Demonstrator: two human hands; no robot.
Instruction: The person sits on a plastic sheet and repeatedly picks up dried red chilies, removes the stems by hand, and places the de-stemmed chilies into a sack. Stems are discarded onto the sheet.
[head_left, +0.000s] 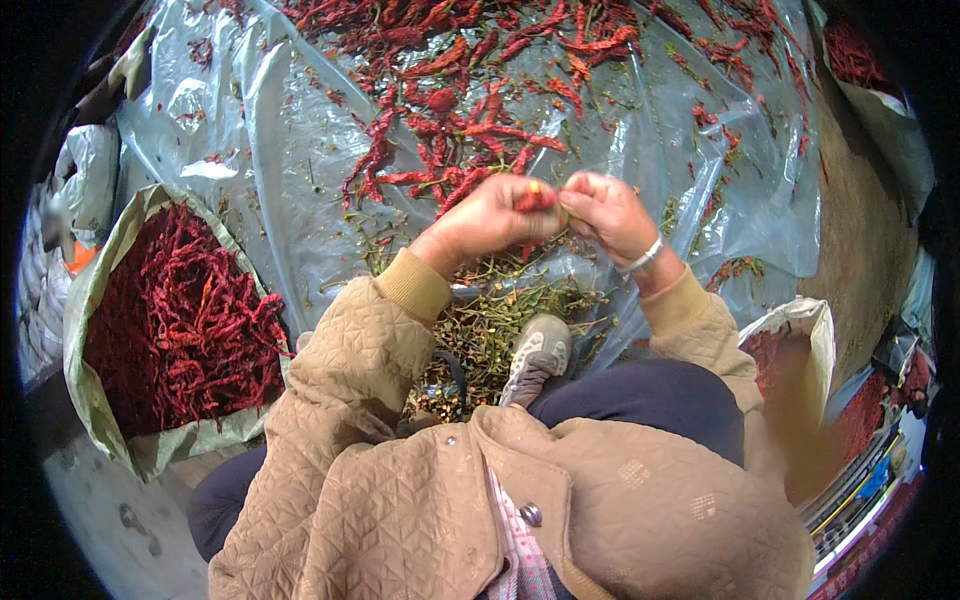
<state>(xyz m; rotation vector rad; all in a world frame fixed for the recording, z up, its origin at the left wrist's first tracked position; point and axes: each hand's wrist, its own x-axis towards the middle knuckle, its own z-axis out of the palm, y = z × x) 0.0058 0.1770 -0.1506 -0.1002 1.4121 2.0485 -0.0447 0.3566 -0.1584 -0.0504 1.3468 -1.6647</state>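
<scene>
My left hand (495, 214) is closed around a red chili pepper (534, 198), part of which shows between the fingers. Right against it, my right hand (607, 214) has thumb and fingertips pinched at the pepper's end, seemingly on its stem; motion blur hides the exact grip. A bracelet circles my right wrist. Just beyond both hands, loose dried red chilies (457, 139) lie on a clear plastic sheet (300, 150). Below the hands, a heap of greenish chili stems (487, 337) spreads around my shoe (538, 352).
To the left stands an open woven sack (97, 420) full of dried red chilies (199, 315). Another open sack (821, 337) with red contents is at the right. More chilies (420, 22) cover the far part of the sheet. A further sack (889, 127) sits at the far right.
</scene>
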